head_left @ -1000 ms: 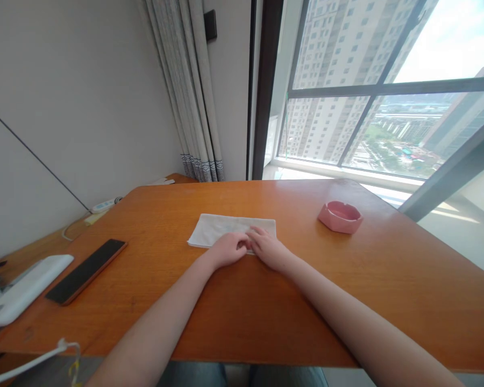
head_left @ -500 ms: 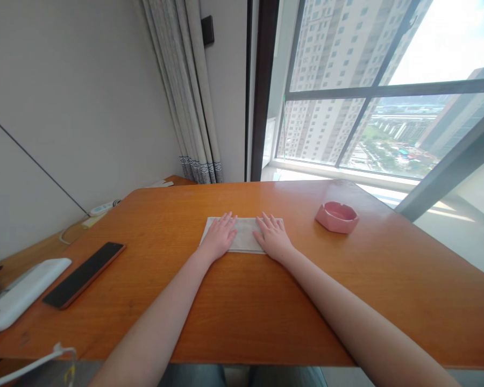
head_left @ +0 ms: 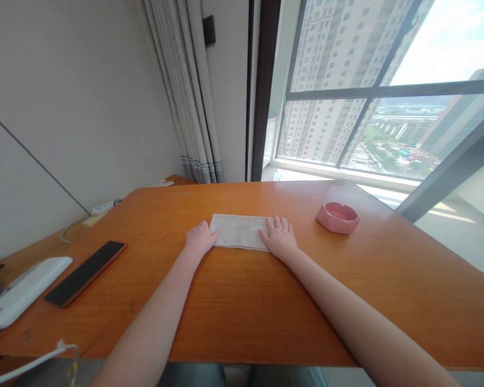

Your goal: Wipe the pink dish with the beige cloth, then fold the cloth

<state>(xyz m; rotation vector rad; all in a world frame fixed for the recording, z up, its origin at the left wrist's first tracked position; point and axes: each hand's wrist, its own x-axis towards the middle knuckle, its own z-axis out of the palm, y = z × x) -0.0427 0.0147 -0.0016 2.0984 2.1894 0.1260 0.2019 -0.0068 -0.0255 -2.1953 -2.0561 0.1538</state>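
Observation:
A folded pale cloth (head_left: 241,232) lies flat on the wooden table, its long side running left to right. At its left end, my left hand (head_left: 200,238) is closed with the fingers curled and the thumb on the cloth's edge. The fingertips of that hand are hidden from view. My right hand (head_left: 281,237) rests palm down over the right end of the cloth, fingers stretched and spread. Both forearms reach in from the front edge of the table.
To the right of the cloth sits a pink ashtray (head_left: 337,217). On the left lie a dark phone-like slab (head_left: 85,274) and a white device (head_left: 26,293). A white cable (head_left: 36,361) hangs near the front left edge of the table (head_left: 242,317). A window is beyond it.
My left hand has slid left off the top of the cloth to its left edge, and its fingers have curled. The right hand has shifted slightly right; the cloth sits slightly turned.

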